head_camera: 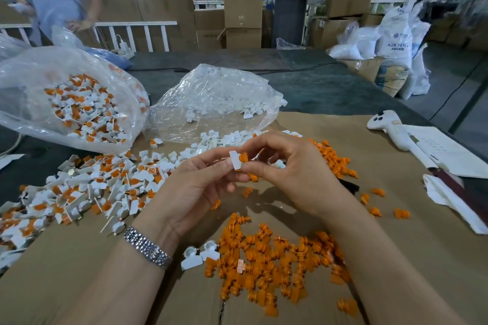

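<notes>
My left hand pinches a white cap. My right hand pinches an orange plug into it, above the orange pile. Assembled caps lie left of that pile.

One head-worn wide-angle view looks forward and down, close over the cardboard-covered table.

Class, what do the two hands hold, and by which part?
Left hand pinches a white piece by its flat tab; right hand pinches an orange plug against it.
</notes>
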`<state>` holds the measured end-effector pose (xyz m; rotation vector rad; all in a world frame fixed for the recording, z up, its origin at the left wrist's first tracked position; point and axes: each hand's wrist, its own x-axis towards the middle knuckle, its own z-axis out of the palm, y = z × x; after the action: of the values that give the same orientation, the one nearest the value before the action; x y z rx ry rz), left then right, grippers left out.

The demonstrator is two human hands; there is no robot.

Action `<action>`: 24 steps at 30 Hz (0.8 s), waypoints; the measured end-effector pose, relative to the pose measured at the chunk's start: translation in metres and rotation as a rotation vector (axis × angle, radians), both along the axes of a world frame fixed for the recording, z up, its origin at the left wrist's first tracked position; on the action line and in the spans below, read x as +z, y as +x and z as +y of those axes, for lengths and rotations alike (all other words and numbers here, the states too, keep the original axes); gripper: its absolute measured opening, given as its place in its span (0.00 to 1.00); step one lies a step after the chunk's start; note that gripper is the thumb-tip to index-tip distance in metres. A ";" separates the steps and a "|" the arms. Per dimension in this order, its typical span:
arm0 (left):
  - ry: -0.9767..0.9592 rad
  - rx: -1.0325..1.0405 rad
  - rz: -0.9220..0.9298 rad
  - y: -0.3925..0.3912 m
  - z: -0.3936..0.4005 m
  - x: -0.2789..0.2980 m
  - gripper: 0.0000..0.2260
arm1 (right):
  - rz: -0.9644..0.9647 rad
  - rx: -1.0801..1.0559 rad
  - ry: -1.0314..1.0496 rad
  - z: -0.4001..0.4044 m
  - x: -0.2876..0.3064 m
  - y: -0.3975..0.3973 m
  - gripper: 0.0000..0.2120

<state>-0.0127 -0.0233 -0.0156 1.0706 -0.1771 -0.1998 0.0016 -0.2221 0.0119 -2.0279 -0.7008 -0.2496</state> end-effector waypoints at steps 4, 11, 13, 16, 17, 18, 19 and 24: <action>0.070 0.069 -0.017 -0.001 -0.002 0.000 0.07 | -0.097 -0.064 -0.034 0.002 -0.002 -0.001 0.10; 0.104 0.227 -0.049 -0.003 -0.006 0.003 0.04 | -0.236 -0.109 -0.102 0.005 -0.001 -0.003 0.12; 0.071 0.199 -0.033 -0.003 -0.006 0.005 0.06 | -0.246 -0.122 -0.104 0.004 0.000 -0.003 0.12; 0.102 0.188 -0.020 -0.004 -0.007 0.007 0.08 | -0.266 -0.135 -0.146 0.005 0.000 -0.004 0.12; 0.119 0.192 -0.021 -0.004 -0.007 0.006 0.09 | -0.270 -0.136 -0.159 0.005 0.000 -0.004 0.12; 0.122 0.189 -0.013 -0.004 -0.007 0.006 0.09 | -0.271 -0.135 -0.167 0.005 -0.001 -0.004 0.11; 0.122 0.185 -0.005 -0.004 -0.007 0.006 0.09 | -0.271 -0.132 -0.173 0.006 -0.001 -0.004 0.11; 0.150 0.205 0.037 -0.003 -0.005 0.006 0.10 | -0.280 -0.116 -0.229 0.008 -0.003 -0.003 0.11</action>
<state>-0.0159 -0.0285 -0.0096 1.2252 -0.0183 -0.0489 -0.0018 -0.2140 0.0084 -2.2804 -0.8154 -0.5513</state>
